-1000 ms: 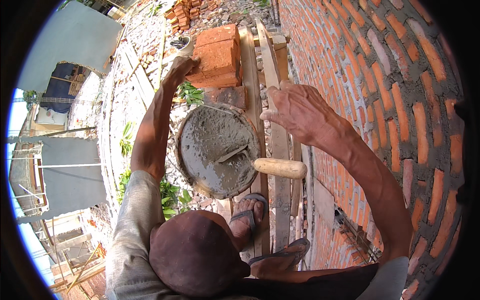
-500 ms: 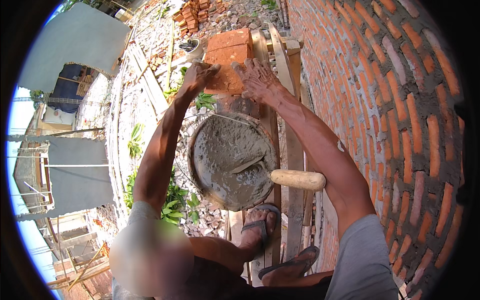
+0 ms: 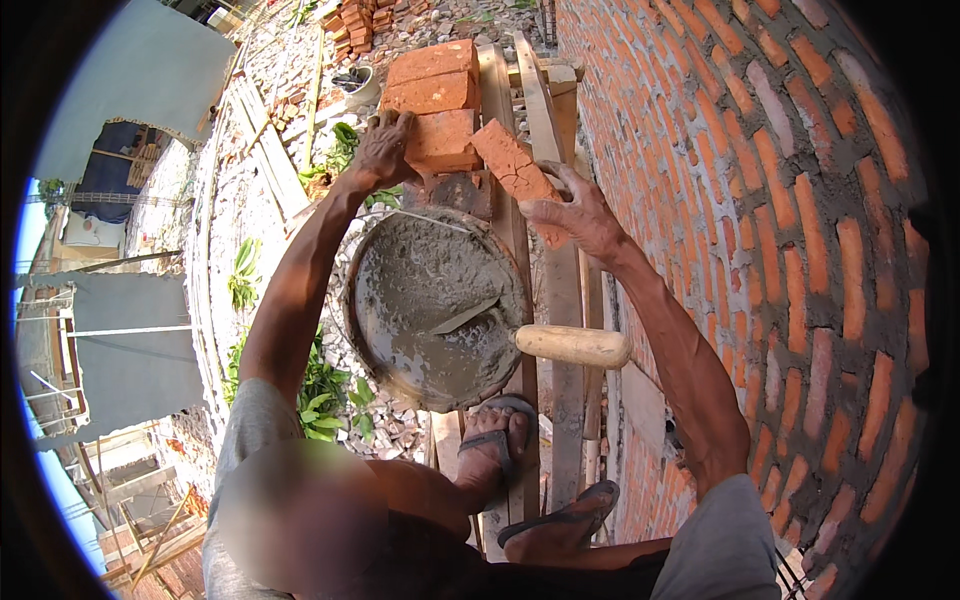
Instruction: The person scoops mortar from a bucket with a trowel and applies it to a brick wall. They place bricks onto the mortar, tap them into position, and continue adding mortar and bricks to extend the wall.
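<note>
The grey sleeves (image 3: 725, 545) are short, plain and loose-fitting, with light creases. Nearly black cloth (image 3: 520, 580) shows at the lap, and dark flip-flops (image 3: 487, 440) with thong straps are the footwear; the head (image 3: 305, 520) is blurred.

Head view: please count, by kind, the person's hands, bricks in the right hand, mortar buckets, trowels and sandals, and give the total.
Hands: 2 (left hand, right hand)
Held brick: 1
Mortar bucket: 1
Trowel: 1
Sandals: 2
Total: 7
</note>
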A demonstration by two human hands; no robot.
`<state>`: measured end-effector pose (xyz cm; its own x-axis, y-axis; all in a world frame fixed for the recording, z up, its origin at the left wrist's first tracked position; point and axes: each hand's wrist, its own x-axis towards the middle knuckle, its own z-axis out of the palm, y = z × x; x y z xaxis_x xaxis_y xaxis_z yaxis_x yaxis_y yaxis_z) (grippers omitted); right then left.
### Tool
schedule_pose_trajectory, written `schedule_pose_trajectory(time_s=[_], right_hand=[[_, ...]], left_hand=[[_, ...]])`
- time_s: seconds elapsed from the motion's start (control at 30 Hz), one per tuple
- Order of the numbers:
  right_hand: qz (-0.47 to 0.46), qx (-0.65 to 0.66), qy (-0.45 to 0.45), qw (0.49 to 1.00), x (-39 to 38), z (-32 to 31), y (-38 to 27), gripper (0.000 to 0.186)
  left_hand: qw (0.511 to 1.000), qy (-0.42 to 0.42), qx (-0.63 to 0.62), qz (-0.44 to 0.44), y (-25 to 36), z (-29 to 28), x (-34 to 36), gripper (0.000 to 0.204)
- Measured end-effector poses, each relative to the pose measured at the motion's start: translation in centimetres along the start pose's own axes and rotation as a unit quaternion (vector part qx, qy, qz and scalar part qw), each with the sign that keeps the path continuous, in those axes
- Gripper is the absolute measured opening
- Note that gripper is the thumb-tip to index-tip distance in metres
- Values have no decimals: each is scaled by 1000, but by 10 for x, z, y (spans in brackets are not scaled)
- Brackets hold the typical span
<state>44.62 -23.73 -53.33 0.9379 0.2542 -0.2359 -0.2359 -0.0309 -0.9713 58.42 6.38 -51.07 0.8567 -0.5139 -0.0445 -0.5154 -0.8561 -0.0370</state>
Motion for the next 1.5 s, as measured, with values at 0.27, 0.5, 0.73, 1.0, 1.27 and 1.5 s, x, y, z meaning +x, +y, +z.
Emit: schedule_pose_trajectory(time_s=[0.27, 0.5, 0.73, 1.0, 1.27, 1.5], right_hand=[[-108, 167, -96, 975, 0, -2, -34, 88], [-291, -54, 135, 945, 18, 27, -50, 97], [-215, -226, 40, 949, -9, 12, -101, 69], [-403, -483, -161, 761, -138, 31, -130, 48], [-227, -645, -174, 708, -152, 54, -128, 22], [-142, -682, -181, 694, -184, 19, -202, 21]], left_hand=[[806, 16, -581, -116, 35, -69, 15, 104], [485, 0, -875, -16, 138, -79, -5, 81], [464, -28, -883, -64, 112, -79, -4, 45], [443, -112, -873, -169, 8, -67, -10, 65], [453, 45, -850, -265, -32, -28, -23, 36], [521, -52, -818, -238, -32, -27, -45, 38]])
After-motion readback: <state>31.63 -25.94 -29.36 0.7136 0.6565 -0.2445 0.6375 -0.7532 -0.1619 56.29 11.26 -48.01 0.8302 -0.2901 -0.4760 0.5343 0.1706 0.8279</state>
